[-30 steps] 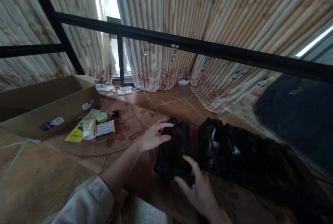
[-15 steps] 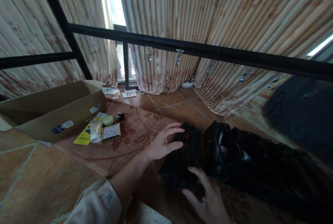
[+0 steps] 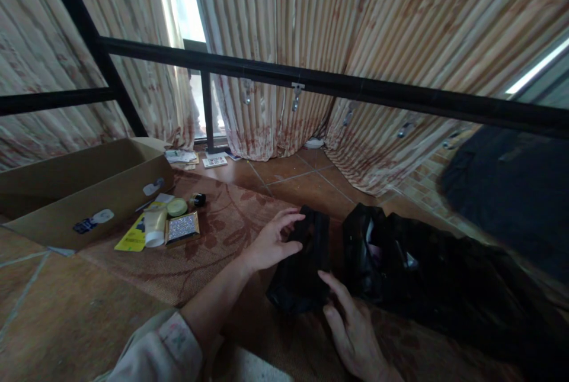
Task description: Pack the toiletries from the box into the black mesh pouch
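A small black pouch [image 3: 302,266] lies on the reddish-brown patterned rug between my two hands. My left hand [image 3: 276,241] rests at its left edge, thumb and fingers spread over the dark fabric. At the pouch's lower right side is my right hand [image 3: 355,323], thumb and forefinger apart; whether it touches the fabric I cannot tell. Just to the right, a large black plastic bag [image 3: 427,275] lies crumpled, with something pale and purplish showing in its opening. Left of my hands are a glittery compact [image 3: 183,227], a cream tube [image 3: 155,225] and a round green tin [image 3: 176,207].
An open cardboard box [image 3: 124,207] stands at the left beside a yellow packet [image 3: 131,240]. A small black-capped jar [image 3: 198,199] sits near the compact. A black metal rail [image 3: 249,68] crosses before long curtains [image 3: 302,26]. Papers [image 3: 182,157] lie by the window.
My right hand's thumb has moved up and closer to its forefinger beside the pouch. My left hand stays at the pouch's left edge. The whole view has shifted slightly.
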A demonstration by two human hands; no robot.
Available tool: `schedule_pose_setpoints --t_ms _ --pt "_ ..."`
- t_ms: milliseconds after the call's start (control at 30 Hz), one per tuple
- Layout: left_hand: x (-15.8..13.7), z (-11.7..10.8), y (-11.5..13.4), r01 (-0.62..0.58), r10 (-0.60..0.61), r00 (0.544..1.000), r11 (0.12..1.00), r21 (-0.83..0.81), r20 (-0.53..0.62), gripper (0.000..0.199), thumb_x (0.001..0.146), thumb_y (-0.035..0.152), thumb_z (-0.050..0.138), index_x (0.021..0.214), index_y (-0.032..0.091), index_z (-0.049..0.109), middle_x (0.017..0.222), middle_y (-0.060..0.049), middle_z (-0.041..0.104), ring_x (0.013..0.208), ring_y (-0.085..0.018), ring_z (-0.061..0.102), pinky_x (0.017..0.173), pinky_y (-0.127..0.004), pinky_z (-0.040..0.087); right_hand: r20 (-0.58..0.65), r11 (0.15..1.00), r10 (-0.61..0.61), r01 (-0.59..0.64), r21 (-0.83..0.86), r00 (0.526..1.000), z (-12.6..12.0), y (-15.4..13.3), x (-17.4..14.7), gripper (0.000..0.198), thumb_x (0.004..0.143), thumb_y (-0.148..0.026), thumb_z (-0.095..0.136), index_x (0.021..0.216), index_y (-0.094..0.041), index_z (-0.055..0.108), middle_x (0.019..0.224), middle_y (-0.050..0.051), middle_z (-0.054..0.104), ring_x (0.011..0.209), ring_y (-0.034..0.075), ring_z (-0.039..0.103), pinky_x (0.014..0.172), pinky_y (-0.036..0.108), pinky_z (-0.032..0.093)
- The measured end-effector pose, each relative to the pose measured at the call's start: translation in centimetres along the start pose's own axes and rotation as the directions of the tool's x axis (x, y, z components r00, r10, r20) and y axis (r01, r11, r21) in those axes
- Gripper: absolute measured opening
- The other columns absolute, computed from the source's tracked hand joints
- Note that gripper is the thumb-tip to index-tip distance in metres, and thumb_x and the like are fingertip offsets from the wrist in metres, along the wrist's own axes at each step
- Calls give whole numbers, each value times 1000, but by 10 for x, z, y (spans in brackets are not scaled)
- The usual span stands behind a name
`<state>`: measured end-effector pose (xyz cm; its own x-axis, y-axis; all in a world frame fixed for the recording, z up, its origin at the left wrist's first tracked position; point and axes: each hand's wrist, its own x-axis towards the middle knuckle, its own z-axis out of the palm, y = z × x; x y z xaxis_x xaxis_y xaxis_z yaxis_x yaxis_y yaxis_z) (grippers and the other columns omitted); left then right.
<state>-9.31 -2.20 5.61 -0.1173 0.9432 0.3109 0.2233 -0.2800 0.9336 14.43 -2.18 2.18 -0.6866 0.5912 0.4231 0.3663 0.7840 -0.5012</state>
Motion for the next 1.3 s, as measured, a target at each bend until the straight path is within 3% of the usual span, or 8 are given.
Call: schedule_pose_setpoints --t_ms 133,233,367,467,667,967,1100,1300 --pt "3 -1 -5 70 -72 997 996 -55 -30 58 63 2 51 116 22 61 108 -5 63 85 -15 60 72 -27 46 -64 1000 21 -20 15 998 -2 -2 3 29 94 -27 40 121 -22 49 98 4 69 81 14 68 71 22 54" --pt "5 -4 -9 146 -150 987 987 -69 -65 59 62 2 47 117 20 60 81 0 65 63 -11 57 58 -22 42 -132 999 41 -38 29 990 -5 -3 5 15 93 -27 43 102 -22 54 74 -2 65 60 11 63 58 18 50" --pt "8 -12 -11 23 -35 989 996 -86 -147 55 57 0 48 104 21 68 101 -3 66 89 -16 61 77 -28 47 -211 999 38 -29 46 977 -10 -4 4 9 92 -27 47 90 -22 54 61 -6 55 49 8 56 50 17 44" --pt "8 -17 -13 -65 54 991 994 -88 -122 56 54 -1 46 99 23 71 118 -5 60 111 -21 55 93 -34 43 -244 998 36 -21 63 969 -12 -4 2 7 91 -26 48 89 -22 54 58 -7 54 46 7 54 49 17 42" --pt "5 -16 -13 -23 22 1000 999 -45 -16 58 55 -1 47 100 25 72 126 -6 54 121 -23 50 103 -39 37 -127 997 41 -32 74 991 -8 -6 3 10 91 -26 47 94 -23 57 71 -3 64 61 11 63 56 20 47" --pt "4 -19 -8 39 -37 999 995 87 -19 56 55 0 45 99 23 72 127 -6 54 121 -23 49 104 -39 36 -64 995 73 -69 65 995 -6 -5 2 29 92 -28 46 120 -23 53 94 3 70 75 15 67 66 24 52" --pt "4 -17 -4 92 -90 996 991 95 -20 54 57 3 45 102 22 71 121 -5 60 115 -22 54 102 -38 38 -47 988 107 -101 118 993 -5 -7 3 30 92 -28 46 120 -22 52 86 2 69 70 14 65 67 25 52" --pt "4 -15 1 216 -217 976 975 46 23 45 68 12 51 109 20 66 99 -4 70 88 -19 64 80 -32 50 -52 981 118 -108 159 992 -5 -9 7 25 92 -30 45 114 -21 53 72 -1 66 64 14 63 63 24 49"
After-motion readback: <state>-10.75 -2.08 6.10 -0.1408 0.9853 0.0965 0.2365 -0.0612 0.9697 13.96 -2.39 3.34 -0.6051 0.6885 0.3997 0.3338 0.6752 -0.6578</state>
